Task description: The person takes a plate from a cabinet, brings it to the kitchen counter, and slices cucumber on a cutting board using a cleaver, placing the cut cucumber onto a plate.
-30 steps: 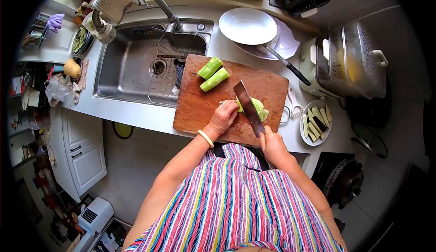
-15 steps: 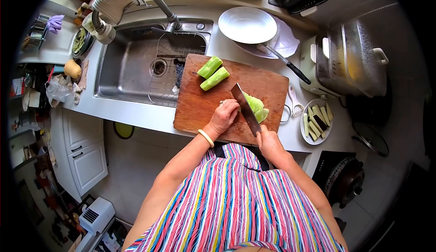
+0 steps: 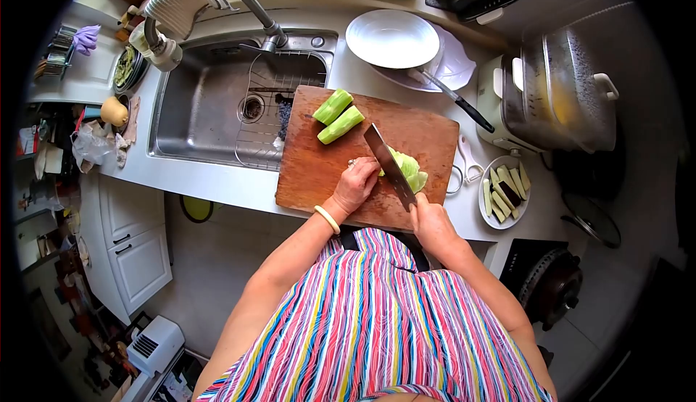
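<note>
Right hand [image 3: 433, 226] wrapping cleaver [image 3: 390, 164]; left hand [image 3: 355, 186] curling nearly closed, bracing likely slippery vegetable [image 3: 407, 170] at 9 o'clock end, best hold.

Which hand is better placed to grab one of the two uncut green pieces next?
Probably the left hand: it's nearer the green pieces, while the right hand grips the cleaver.

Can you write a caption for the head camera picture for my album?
Right hand with a knife, left hand close by, green slices on a wooden board.
</note>
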`<state>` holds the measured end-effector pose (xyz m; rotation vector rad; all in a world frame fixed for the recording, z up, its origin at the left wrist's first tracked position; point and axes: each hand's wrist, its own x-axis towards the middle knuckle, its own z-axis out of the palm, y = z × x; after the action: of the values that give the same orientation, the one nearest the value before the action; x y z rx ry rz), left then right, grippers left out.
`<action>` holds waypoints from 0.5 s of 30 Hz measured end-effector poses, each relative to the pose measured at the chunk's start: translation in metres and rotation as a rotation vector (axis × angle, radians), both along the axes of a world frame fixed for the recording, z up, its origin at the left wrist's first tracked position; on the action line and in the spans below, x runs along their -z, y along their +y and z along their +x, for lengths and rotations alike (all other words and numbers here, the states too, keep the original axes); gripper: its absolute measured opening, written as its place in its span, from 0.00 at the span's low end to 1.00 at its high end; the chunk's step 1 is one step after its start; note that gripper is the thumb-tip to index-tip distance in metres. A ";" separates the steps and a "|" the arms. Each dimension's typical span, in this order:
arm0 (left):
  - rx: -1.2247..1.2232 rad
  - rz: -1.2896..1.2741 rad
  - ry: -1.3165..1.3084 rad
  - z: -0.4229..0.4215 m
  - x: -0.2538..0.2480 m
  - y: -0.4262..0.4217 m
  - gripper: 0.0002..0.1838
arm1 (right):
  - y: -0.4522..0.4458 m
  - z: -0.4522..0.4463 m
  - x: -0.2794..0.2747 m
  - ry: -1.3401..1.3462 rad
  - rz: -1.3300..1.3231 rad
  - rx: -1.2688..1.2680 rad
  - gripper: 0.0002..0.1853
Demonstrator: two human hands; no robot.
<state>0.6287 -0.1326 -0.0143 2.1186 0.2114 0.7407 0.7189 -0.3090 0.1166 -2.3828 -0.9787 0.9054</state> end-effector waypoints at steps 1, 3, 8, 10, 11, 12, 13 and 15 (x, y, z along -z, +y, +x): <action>0.000 0.003 0.001 0.000 0.000 0.000 0.12 | -0.002 0.001 -0.001 0.005 0.003 -0.002 0.08; -0.002 0.007 0.005 -0.001 -0.001 0.000 0.12 | -0.006 0.001 -0.002 0.016 0.008 -0.007 0.08; -0.003 0.008 -0.003 -0.001 0.000 0.000 0.11 | -0.009 0.001 -0.001 0.035 0.033 0.004 0.08; 0.000 0.001 0.002 -0.001 -0.001 0.001 0.11 | -0.008 -0.001 0.006 0.038 0.047 0.006 0.09; 0.002 -0.004 0.004 -0.001 -0.001 0.001 0.11 | -0.004 -0.002 0.009 0.046 0.046 0.009 0.10; 0.005 -0.010 0.006 -0.001 -0.002 0.000 0.11 | -0.001 -0.003 0.012 0.054 0.044 0.012 0.10; 0.010 -0.011 0.003 -0.001 -0.001 -0.001 0.11 | 0.000 -0.004 0.015 0.048 0.034 0.008 0.11; 0.015 -0.006 -0.003 -0.002 0.000 0.000 0.11 | 0.004 -0.005 0.019 0.036 0.024 -0.008 0.11</action>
<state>0.6271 -0.1327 -0.0140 2.1115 0.1956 0.7335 0.7140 -0.3048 0.0980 -2.3365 -0.9809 0.9308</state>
